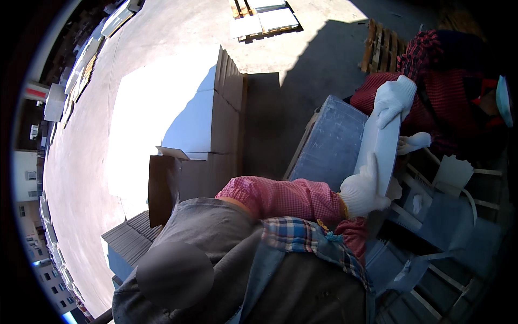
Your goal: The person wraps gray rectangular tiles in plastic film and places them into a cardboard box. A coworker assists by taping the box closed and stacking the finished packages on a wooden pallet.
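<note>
A long pale board (369,146) stretches between me and a person in a dark red knit at the upper right. My left hand (360,191), in a white knit glove below a pink checked sleeve, is closed at the board's near end, one finger stretched along its face. My right hand is mostly hidden; a pale patch beside the board's near end may be part of it, its fingers not readable. The other person's gloved hand (395,100) holds the far end. Another hand (414,142) of theirs is at the board's right side.
Left of the board lies a blue-grey slab stack (332,137). Large stacked cartons (202,119) stand left of me, beside an open brown carton flap (161,189). Metal-framed, blue-grey racking (448,221) fills the right. A wooden pallet (380,47) and a white-topped pallet (264,22) sit farther off.
</note>
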The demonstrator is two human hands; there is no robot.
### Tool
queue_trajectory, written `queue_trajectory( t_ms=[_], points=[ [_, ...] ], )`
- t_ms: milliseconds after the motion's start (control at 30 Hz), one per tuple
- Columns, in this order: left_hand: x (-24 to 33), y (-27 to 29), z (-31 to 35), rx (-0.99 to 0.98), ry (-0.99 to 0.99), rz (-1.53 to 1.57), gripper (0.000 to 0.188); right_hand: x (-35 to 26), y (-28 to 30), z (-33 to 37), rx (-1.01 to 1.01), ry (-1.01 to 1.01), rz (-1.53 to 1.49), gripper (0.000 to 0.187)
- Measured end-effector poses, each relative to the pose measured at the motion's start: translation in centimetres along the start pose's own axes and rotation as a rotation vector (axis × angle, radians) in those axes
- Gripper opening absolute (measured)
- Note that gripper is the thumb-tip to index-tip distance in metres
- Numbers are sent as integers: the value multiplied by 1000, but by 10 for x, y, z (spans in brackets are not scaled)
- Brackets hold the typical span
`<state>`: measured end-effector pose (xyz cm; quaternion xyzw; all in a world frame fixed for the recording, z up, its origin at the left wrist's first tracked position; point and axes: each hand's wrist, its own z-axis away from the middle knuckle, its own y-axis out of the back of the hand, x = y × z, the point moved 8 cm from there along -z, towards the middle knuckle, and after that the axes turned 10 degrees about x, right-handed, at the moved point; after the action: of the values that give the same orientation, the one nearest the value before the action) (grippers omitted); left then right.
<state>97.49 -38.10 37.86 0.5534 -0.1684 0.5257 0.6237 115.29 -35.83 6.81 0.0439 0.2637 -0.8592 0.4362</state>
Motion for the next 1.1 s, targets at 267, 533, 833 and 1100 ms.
queue_trajectory(
  t_ms=[267,533,833,1100],
  points=[
    [-138,57,-19,-3,361,244,100,26,-9,-10,-3,106,-119,68],
    [-266,40,-33,44,628,753,74,59,-29,12,122,281,67,82],
    [-313,-21,-49,-78,573,1114,83,46,-23,24,81,283,15,67],
    [-299,-8,-43,-180,700,1124,87,51,-31,44,70,395,27,68]
  ],
)
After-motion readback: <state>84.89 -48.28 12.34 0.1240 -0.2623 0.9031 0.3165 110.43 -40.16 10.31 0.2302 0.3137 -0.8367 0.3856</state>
